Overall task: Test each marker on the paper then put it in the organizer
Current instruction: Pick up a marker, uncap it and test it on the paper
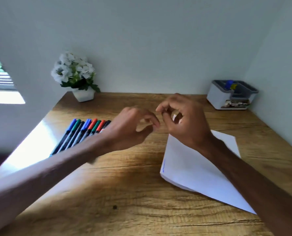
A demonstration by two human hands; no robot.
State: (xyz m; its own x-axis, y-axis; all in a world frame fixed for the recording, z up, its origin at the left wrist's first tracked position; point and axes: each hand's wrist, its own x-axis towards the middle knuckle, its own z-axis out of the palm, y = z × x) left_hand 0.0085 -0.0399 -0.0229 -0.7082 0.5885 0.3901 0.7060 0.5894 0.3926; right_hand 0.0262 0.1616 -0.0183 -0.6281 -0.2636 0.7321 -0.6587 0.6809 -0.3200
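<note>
Wooden desk (124, 193) is filling the near view, with the person's two bare forearms reaching in across it from the near corners. Just beyond, on the right, the paper (193, 164) is lying flat and askew, the right forearm passing over it. Above mid-desk the left hand (133, 132) and right hand (188, 123) are hovering almost fingertip to fingertip. Both have their fingers loosely curled and, so far as the blur allows, are gripping nothing.

The markers (84, 132) are lying in a tight row to the left of the left hand, partly hidden behind its wrist. Their long axes are running from near-left to far-right, coloured caps at the far end. I am judging the left hand the nearer one for the next pick, needing to swing leftward and down.

Farther off on the right, the organizer (216, 97) is sitting by the wall, well apart from the row, with a blue marker (229, 84) standing in it. A flower pot (83, 95) is standing in the far left corner.
</note>
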